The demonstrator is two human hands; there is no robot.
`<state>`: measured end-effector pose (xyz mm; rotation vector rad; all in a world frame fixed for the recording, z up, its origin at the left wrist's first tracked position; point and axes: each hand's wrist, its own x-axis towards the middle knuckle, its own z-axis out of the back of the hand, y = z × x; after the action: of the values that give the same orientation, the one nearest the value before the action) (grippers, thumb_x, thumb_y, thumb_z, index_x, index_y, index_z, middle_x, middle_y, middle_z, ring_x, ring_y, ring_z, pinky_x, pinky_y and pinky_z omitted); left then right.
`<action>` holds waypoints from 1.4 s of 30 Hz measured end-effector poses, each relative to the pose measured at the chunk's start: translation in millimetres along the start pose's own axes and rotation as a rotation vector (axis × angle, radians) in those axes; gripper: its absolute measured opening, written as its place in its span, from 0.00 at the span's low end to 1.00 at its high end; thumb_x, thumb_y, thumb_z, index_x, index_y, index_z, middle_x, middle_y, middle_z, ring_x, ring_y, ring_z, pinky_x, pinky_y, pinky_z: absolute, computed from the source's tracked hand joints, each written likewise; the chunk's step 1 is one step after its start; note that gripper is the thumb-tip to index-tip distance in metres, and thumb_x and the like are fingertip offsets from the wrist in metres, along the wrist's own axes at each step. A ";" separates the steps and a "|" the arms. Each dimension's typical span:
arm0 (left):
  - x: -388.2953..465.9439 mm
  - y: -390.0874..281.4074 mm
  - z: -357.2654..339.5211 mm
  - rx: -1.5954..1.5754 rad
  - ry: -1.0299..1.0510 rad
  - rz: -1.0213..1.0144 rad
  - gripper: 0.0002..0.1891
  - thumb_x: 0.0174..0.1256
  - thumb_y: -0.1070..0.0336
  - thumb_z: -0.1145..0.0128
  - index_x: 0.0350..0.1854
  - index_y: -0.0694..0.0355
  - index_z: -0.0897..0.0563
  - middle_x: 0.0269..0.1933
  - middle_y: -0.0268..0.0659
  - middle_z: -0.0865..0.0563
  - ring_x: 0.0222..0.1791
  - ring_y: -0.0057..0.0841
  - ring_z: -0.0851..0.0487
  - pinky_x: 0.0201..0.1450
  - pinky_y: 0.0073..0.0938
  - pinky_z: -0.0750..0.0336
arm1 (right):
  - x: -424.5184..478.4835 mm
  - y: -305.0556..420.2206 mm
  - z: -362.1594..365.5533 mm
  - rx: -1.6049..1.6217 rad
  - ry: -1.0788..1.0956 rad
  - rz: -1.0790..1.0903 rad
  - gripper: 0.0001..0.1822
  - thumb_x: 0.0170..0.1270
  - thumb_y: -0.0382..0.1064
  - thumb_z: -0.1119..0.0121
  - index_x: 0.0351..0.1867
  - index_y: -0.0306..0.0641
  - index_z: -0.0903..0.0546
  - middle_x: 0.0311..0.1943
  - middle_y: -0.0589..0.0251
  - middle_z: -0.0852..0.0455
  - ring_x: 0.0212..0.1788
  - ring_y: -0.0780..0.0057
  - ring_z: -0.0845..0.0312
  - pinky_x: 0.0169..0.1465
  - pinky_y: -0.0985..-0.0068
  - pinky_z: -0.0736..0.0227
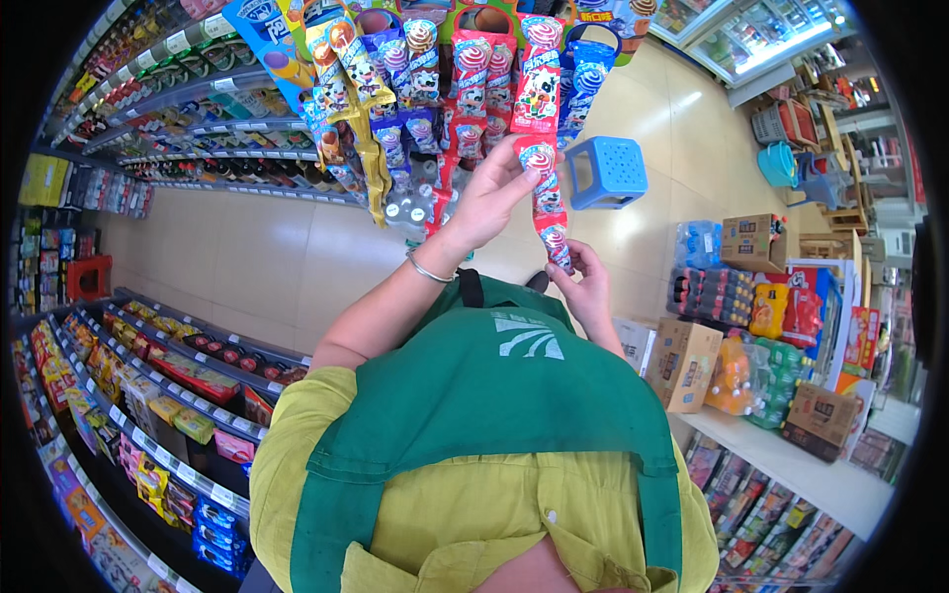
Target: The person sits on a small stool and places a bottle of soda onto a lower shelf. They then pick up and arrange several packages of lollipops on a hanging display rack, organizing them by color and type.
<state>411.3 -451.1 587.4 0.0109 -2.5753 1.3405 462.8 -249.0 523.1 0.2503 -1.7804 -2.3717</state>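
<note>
A strip of joined red lollipop packets [538, 81] hangs at the top right of a display of similar strips. Around its upper middle, my left hand [498, 189] is closed, the thumb lying on a packet. Lower down, my right hand [586, 285] pinches the bottom packet between thumb and fingers. Left of these hang more red packets [471, 70], purple-blue packets [421, 67] and a long golden-yellow strip [363, 70]. Blue packets [591, 78] hang just right of the held strip, below the printed cardboard display header [270, 37].
Beyond my right hand stands a blue plastic stool [609, 172] on the tiled floor. Stocked shelves [222, 159] run along the left, with snack shelves [185, 415] at lower left. Cardboard boxes [686, 363] and wrapped drink bottles [712, 296] stand on a counter at right.
</note>
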 end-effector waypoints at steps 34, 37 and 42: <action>0.2 -27.0 2.9 0.082 0.090 0.071 0.18 0.67 0.66 0.50 0.57 0.64 0.33 0.51 0.43 0.22 0.52 0.29 0.22 0.56 0.31 0.29 | 35.0 -0.7 -49.1 -0.133 0.080 0.094 0.16 0.48 0.32 0.34 0.37 0.29 0.25 0.30 0.57 0.20 0.34 0.70 0.21 0.41 0.74 0.27; 0.4 -23.4 5.0 0.081 0.097 0.123 0.19 0.66 0.70 0.50 0.58 0.63 0.34 0.52 0.40 0.23 0.54 0.28 0.25 0.58 0.31 0.32 | 35.0 1.6 -46.5 -0.209 0.084 0.076 0.15 0.48 0.31 0.34 0.37 0.30 0.25 0.29 0.57 0.20 0.35 0.71 0.21 0.41 0.75 0.27; 1.8 -14.1 8.3 0.095 0.101 0.148 0.23 0.65 0.75 0.52 0.63 0.63 0.40 0.57 0.41 0.27 0.57 0.30 0.26 0.60 0.33 0.33 | 36.2 -13.8 -46.2 -0.089 0.067 0.055 0.14 0.50 0.30 0.36 0.38 0.31 0.25 0.29 0.59 0.18 0.34 0.73 0.21 0.41 0.77 0.27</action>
<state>409.4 -465.8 594.6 -0.2291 -2.4675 1.4740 437.8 -296.6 495.9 0.2626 -1.6264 -2.3682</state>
